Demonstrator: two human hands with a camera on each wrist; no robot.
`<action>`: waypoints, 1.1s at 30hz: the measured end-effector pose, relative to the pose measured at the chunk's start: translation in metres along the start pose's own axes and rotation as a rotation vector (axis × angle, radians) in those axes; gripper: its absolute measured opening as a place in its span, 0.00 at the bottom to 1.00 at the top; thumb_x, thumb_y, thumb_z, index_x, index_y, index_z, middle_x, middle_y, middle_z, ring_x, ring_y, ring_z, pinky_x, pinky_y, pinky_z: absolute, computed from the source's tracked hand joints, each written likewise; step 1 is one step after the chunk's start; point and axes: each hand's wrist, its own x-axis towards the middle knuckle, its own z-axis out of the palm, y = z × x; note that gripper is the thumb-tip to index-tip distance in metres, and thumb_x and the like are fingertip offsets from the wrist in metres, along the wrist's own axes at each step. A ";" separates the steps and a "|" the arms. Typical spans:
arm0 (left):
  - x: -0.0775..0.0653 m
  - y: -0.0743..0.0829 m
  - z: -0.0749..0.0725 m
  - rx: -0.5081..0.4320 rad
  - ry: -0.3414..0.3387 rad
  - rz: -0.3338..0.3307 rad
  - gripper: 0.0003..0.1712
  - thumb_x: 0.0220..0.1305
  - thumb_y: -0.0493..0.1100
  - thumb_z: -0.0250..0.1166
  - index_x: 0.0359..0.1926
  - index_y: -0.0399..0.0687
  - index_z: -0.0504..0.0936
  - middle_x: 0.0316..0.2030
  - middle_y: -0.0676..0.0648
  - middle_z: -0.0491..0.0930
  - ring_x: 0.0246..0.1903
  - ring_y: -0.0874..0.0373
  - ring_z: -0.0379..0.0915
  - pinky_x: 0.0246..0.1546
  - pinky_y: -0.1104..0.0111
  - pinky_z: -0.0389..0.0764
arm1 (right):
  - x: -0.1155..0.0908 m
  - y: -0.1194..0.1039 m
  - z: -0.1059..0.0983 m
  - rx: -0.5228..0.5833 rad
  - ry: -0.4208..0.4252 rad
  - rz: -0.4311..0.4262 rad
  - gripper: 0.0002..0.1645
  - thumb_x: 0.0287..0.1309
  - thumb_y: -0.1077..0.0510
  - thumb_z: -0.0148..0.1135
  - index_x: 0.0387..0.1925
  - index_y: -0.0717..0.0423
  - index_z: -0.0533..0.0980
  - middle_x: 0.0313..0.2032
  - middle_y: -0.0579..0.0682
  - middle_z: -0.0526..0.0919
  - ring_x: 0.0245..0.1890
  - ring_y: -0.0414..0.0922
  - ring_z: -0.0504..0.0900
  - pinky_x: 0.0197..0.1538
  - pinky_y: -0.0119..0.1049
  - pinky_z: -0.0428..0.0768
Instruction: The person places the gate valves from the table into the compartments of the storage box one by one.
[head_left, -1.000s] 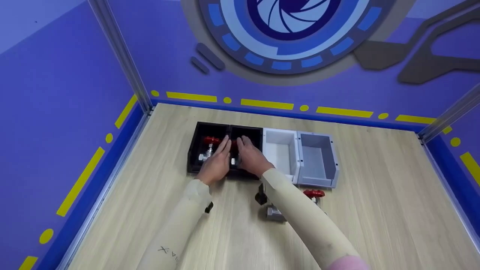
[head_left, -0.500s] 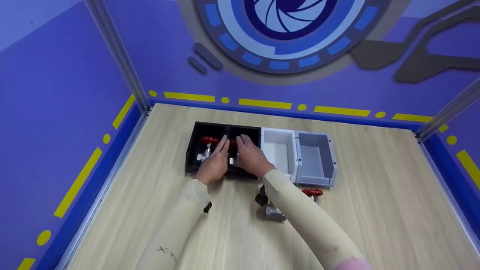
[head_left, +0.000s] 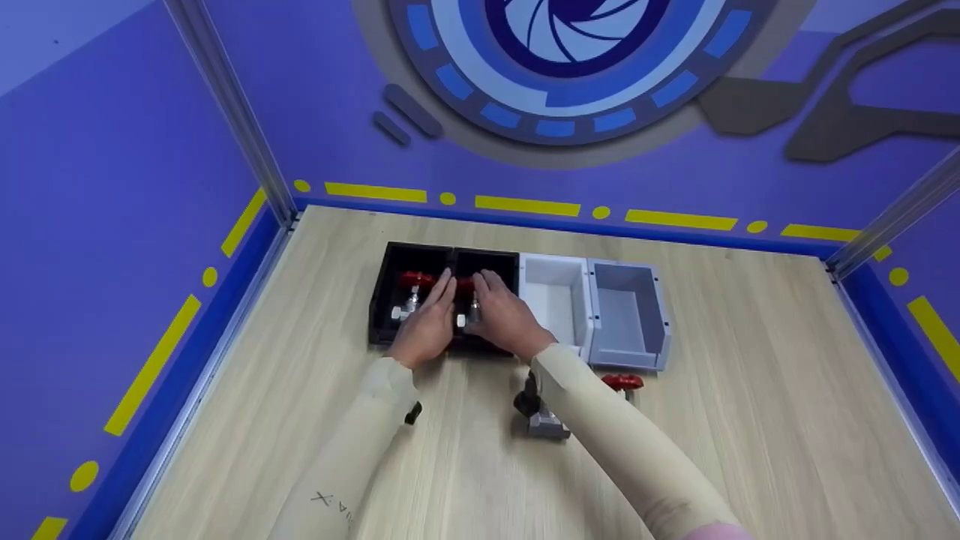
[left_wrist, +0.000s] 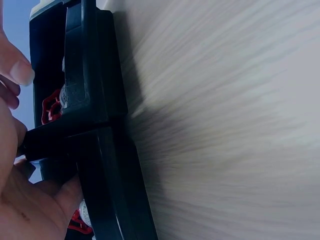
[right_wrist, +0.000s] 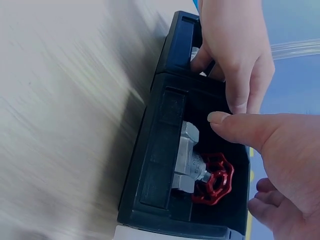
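Two black bins stand side by side, the left bin (head_left: 381,300) and the right bin (head_left: 506,264), each holding a valve with a red handwheel. My left hand (head_left: 427,324) straddles their adjoining walls, its thumb in the left bin and its longer fingers on the right bin's side, pinching the walls between. Over the right bin is my right hand (head_left: 510,315), its thumb (right_wrist: 235,127) stretched above the valve (right_wrist: 187,160) and touching nothing. The red handwheel (right_wrist: 215,180) lies toward the back of that bin. The left bin's valve (head_left: 409,300) is partly behind my left hand.
A white bin (head_left: 551,292) and a grey bin (head_left: 626,311) continue the row to the right. Nearer me, another red-handled valve (head_left: 622,382), a grey metal fitting (head_left: 547,426) and a black knob (head_left: 527,403) sit partly under my right forearm. Blue walls enclose the wooden table (head_left: 750,375).
My right hand has eased slightly right, showing more of the right bin's valve. My left hand stays at the adjoining walls. The head view has shifted a little.
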 end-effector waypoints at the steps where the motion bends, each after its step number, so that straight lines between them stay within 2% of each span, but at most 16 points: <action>1: 0.000 0.000 0.000 0.000 0.004 0.002 0.29 0.69 0.42 0.44 0.69 0.47 0.53 0.72 0.52 0.46 0.56 0.54 0.70 0.26 0.63 0.75 | -0.001 -0.001 -0.001 0.005 0.001 0.001 0.51 0.40 0.49 0.72 0.62 0.67 0.60 0.62 0.65 0.65 0.63 0.55 0.65 0.58 0.42 0.72; 9: 0.001 0.000 0.001 0.009 0.012 0.001 0.29 0.69 0.42 0.45 0.69 0.48 0.54 0.71 0.52 0.47 0.53 0.54 0.72 0.27 0.61 0.76 | -0.004 -0.002 -0.005 0.043 -0.020 0.020 0.51 0.41 0.48 0.71 0.63 0.67 0.59 0.63 0.64 0.63 0.64 0.54 0.63 0.60 0.42 0.70; 15: 0.001 0.001 0.000 0.007 -0.006 -0.016 0.29 0.69 0.42 0.45 0.70 0.49 0.53 0.72 0.54 0.46 0.52 0.53 0.73 0.29 0.60 0.76 | -0.007 -0.001 -0.009 0.059 -0.040 0.036 0.52 0.43 0.46 0.70 0.64 0.66 0.58 0.64 0.63 0.61 0.65 0.54 0.61 0.61 0.42 0.69; 19: 0.001 0.002 0.000 0.007 -0.011 -0.016 0.29 0.69 0.42 0.45 0.70 0.48 0.53 0.72 0.53 0.46 0.48 0.52 0.75 0.28 0.61 0.76 | -0.008 0.000 -0.013 0.081 -0.046 0.051 0.53 0.43 0.46 0.70 0.65 0.65 0.57 0.65 0.63 0.60 0.65 0.53 0.61 0.61 0.42 0.68; 25: 0.001 0.002 -0.001 0.009 -0.042 -0.034 0.29 0.70 0.43 0.43 0.70 0.50 0.51 0.72 0.54 0.43 0.40 0.53 0.77 0.23 0.65 0.72 | -0.013 0.000 -0.016 0.101 -0.051 0.065 0.52 0.45 0.47 0.69 0.66 0.64 0.55 0.66 0.63 0.59 0.65 0.53 0.62 0.60 0.43 0.70; 29: 0.001 0.001 -0.001 0.010 -0.058 -0.047 0.29 0.70 0.44 0.42 0.71 0.51 0.50 0.72 0.55 0.42 0.43 0.54 0.77 0.24 0.65 0.73 | -0.017 0.000 -0.017 0.111 -0.070 0.089 0.52 0.46 0.46 0.68 0.67 0.62 0.54 0.67 0.61 0.57 0.65 0.52 0.61 0.60 0.44 0.70; 33: 0.001 0.001 0.000 0.009 -0.036 -0.045 0.29 0.70 0.43 0.44 0.70 0.50 0.51 0.72 0.55 0.44 0.48 0.53 0.75 0.29 0.61 0.76 | -0.020 0.001 -0.016 0.124 -0.081 0.107 0.53 0.46 0.44 0.67 0.67 0.60 0.54 0.67 0.60 0.57 0.65 0.52 0.62 0.60 0.44 0.69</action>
